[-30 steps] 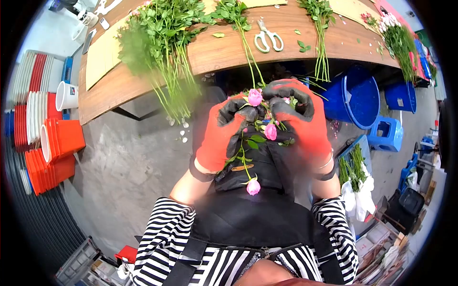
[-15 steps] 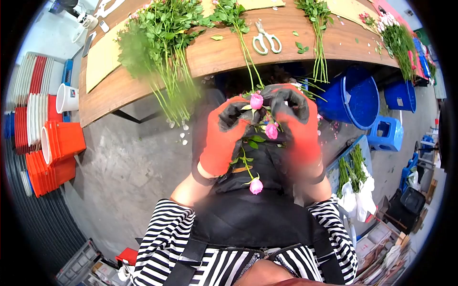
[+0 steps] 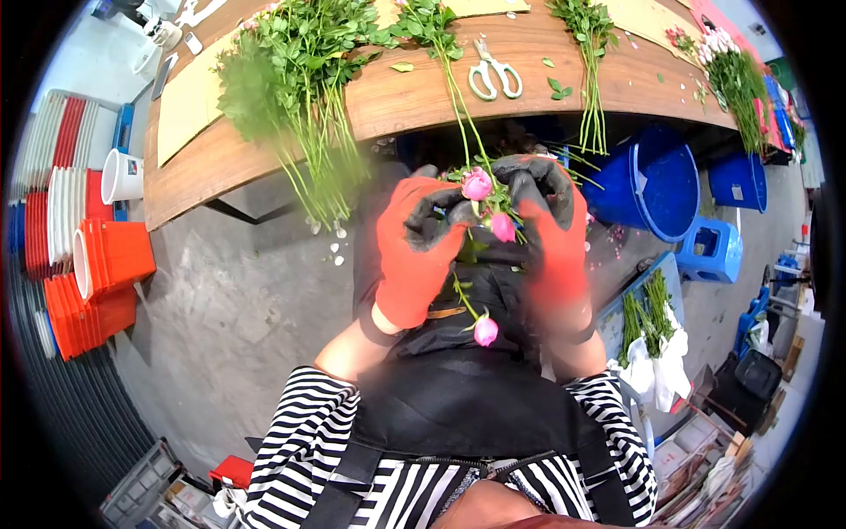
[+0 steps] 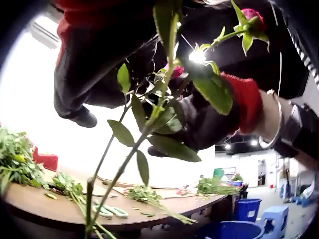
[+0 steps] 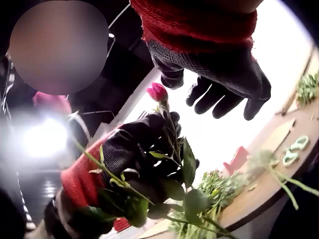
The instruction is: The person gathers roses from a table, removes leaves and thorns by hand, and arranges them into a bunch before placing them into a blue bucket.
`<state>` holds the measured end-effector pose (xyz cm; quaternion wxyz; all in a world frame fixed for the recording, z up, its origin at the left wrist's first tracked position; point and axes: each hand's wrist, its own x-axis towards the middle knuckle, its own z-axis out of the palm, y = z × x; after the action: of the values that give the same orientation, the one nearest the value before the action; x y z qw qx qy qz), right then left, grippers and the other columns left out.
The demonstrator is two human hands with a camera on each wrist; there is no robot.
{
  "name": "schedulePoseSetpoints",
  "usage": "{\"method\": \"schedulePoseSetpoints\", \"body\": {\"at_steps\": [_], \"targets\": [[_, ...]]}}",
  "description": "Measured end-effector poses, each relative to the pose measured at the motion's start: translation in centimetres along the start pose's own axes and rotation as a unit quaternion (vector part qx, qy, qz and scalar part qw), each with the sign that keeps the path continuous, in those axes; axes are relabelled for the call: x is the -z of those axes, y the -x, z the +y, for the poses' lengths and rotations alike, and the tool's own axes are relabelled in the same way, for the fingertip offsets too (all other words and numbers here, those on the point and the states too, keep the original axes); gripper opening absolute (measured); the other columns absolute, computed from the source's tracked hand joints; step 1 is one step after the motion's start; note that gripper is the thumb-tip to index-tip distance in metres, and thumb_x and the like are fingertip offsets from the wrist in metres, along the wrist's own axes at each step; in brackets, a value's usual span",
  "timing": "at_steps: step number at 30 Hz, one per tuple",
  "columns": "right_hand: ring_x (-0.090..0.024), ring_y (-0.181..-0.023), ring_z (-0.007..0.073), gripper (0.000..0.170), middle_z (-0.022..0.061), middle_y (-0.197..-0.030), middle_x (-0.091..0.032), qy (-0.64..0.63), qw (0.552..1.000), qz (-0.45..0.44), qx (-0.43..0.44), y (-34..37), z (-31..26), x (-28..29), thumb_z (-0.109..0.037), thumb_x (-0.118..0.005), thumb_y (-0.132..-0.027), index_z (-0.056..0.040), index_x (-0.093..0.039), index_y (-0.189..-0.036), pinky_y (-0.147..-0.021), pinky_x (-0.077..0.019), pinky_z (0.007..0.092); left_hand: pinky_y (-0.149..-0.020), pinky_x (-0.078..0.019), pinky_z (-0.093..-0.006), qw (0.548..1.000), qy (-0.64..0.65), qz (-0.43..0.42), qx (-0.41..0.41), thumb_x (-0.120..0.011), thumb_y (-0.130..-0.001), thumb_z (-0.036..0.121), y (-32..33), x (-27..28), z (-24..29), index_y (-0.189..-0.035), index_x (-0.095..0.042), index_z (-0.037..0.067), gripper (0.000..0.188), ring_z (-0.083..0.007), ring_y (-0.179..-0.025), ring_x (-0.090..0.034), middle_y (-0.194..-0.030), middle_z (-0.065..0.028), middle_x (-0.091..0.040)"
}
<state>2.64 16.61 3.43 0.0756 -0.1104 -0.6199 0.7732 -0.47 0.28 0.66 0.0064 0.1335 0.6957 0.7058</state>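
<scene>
- Here we are at the middle of the action: our left hand (image 3: 414,247), gloved in red and black, pinches the stems of the pink roses (image 3: 477,183).
- Just beside them at three o'clock, our right hand (image 3: 560,238), in a matching glove, has its fingers loosely bent and apart.
- One bloom droops to six o'clock, over our black apron (image 3: 476,388).
- Up at twelve, pale-handled scissors (image 3: 495,79) lie on the wooden table (image 3: 388,93), blades pointing away from us.
- Ten o'clock, a big leafy bunch (image 3: 322,70), stems well over the edge!
- One o'clock, a slimmer bunch (image 3: 592,79), also overhanging.
- Three o'clock, a blue bucket (image 3: 671,172), tilted in our view, a blue stool (image 3: 712,251) near it.
- And at nine, orange bins (image 3: 115,251).
</scene>
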Motion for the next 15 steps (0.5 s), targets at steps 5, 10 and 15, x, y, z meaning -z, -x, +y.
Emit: {"method": "schedulePoseSetpoints", "body": {"at_steps": [5,10,15], "targets": [[-0.055,-0.109,0.0284,0.047,0.0086,-0.109,-0.062,0.318,0.929,0.007,0.188,1.0,-0.9,-0.9,-0.004,-0.082,-0.06,-0.0057,-0.064,-0.104,-0.099,-0.0393,0.041,-0.096,-0.0443,-0.045,0.976,-0.173,0.047,-0.124,-0.073,-0.067,0.002,-0.3,-0.4,1.1,-0.094,-0.07,0.004,0.027,-0.0342,-0.09,-0.059,-0.091,-0.0119,-0.065],[-0.053,-0.111,0.0306,0.041,0.0071,-0.108,-0.064,0.386,0.888,0.013,0.249,1.1,-1.2,-1.9,-0.01,-0.082,-0.064,-0.0072,-0.067,-0.102,-0.103,-0.0351,0.0439,-0.1,-0.0424,-0.0451,0.983,-0.133,0.048,-0.113,-0.07,-0.064,0.0,0.0,-0.5,1.2,-0.094,-0.069,0.003,0.03,-0.0337,-0.093,-0.058,-0.09,-0.0126,-0.064],[-0.054,-0.109,0.0301,0.036,0.0088,-0.109,-0.064,0.329,0.918,0.013,0.22,1.2,-1.0,-1.7,-0.005,-0.077,-0.068,-0.0071,-0.068,-0.103,-0.102,-0.0366,0.0422,-0.101,-0.0422,-0.042,0.999,0.01,0.004,-0.03,-0.067,-0.068,-0.004,0.0,-0.3,0.5,-0.096,-0.067,0.0,0.028,-0.0305,-0.097,-0.06,-0.094,-0.0134,-0.064]]}}
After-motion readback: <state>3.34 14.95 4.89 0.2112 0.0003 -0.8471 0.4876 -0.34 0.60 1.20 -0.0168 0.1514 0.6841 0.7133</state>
